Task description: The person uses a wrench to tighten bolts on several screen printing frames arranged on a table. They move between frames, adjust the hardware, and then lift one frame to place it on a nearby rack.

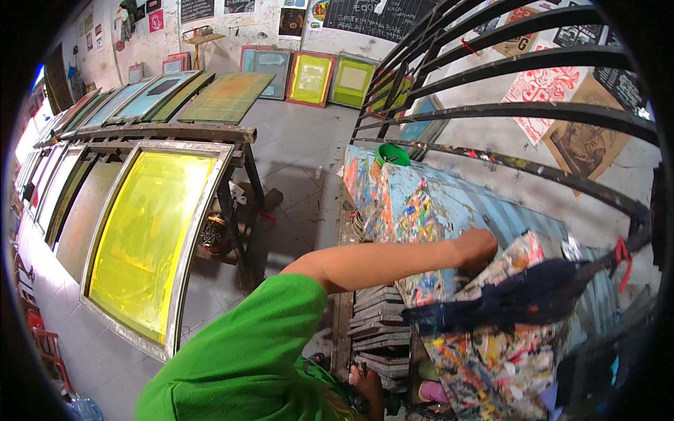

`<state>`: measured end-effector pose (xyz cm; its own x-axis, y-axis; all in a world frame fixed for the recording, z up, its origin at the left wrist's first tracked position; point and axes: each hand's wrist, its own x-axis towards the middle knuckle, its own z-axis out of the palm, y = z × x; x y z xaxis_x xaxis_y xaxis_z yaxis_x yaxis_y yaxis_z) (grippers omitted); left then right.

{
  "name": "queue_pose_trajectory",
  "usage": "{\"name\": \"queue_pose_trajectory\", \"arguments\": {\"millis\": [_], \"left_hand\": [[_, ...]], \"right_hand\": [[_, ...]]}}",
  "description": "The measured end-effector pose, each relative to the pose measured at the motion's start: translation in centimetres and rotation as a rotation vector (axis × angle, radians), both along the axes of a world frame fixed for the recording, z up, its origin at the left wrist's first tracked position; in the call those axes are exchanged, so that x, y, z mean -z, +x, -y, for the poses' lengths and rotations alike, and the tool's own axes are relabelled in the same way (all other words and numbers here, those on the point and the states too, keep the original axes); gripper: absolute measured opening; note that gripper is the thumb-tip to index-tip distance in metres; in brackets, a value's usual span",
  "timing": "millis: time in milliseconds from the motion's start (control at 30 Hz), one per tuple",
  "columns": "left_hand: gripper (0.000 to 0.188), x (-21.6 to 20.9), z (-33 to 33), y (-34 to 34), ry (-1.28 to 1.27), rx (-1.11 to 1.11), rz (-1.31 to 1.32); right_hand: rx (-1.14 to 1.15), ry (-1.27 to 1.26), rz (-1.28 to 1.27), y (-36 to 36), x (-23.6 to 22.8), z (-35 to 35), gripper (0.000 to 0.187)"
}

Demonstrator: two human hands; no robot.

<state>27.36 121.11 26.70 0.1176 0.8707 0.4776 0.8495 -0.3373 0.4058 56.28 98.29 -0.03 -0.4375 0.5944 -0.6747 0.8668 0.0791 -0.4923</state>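
My left arm, in a green sleeve, reaches across to the right. My left hand (477, 248) is curled over the paint-spattered blue tabletop (463, 210); whatever its fingers may hold is hidden. Just right of it lies a crumpled, paint-stained cloth or sheet (511, 261). A dark navy cloth (502, 302) stretches from the black rail over the table in front of that hand. Low in the view, close to my body, my right hand (366, 388) is closed around something dark that is too small to make out.
Black metal bars (519, 112) slope along the table's far side. A green container (392, 156) stands at its far left corner. Stacked slats (379, 326) and a pink roll (433, 391) sit below. Leftward, a yellow-coated screen-printing frame (151, 238) leans against a rack (242, 135) of several frames.
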Motion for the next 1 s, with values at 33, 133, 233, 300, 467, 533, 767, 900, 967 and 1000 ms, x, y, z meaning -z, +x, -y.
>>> {"name": "queue_pose_trajectory", "arguments": {"millis": [33, 133, 233, 300, 467, 533, 767, 900, 967, 1000], "left_hand": [[0.02, 0.3, -0.4, 0.0, -0.014, -0.003, 0.026], [0.018, -1.3, 0.6, -0.6, 0.001, 0.136, 0.131], [0.023, 0.0, 1.5, -5.1, 0.214, 0.133, 0.258], [0.029, -1.6, 4.9, -8.6, 0.191, 0.178, 0.336], [0.024, 1.3, 14.0, -20.7, 0.138, -0.021, 0.776], [0.025, 3.2, 17.9, -26.3, 0.077, -0.195, 0.904], [0.026, 6.9, 22.7, -44.2, 0.009, -0.664, 1.072], [0.028, 7.4, 21.2, -52.5, -0.02, -0.766, 1.195], [0.029, 9.4, 19.6, -56.8, -0.043, -0.781, 1.195], [0.029, 10.5, 18.4, -59.0, -0.046, -0.787, 1.192]], "right_hand": [[0.005, -0.005, 0.044, -0.8, -0.2, -0.7, 0.052], [0.001, -0.032, 0.04, -1.9, 1.9, -2.5, 0.052], [-0.089, -0.084, 0.096, -6.5, 3.3, -4.6, 0.053], [-0.233, 0.027, -0.032, -8.8, 5.5, -5.9, 0.054], [-0.079, -0.156, 0.114, -20.4, 9.0, -10.5, 0.055], [-0.058, -0.238, 0.181, -26.2, 10.9, -12.3, 0.055], [-0.079, -0.24, -0.057, -51.4, 1.7, -15.1, 0.05], [-0.029, -0.475, -0.318, -59.4, 5.2, -20.8, 0.042], [0.051, -0.51, -0.324, -63.0, 6.5, -22.3, 0.041], [0.086, -0.523, -0.332, -65.3, 6.8, -23.6, 0.04]]}}
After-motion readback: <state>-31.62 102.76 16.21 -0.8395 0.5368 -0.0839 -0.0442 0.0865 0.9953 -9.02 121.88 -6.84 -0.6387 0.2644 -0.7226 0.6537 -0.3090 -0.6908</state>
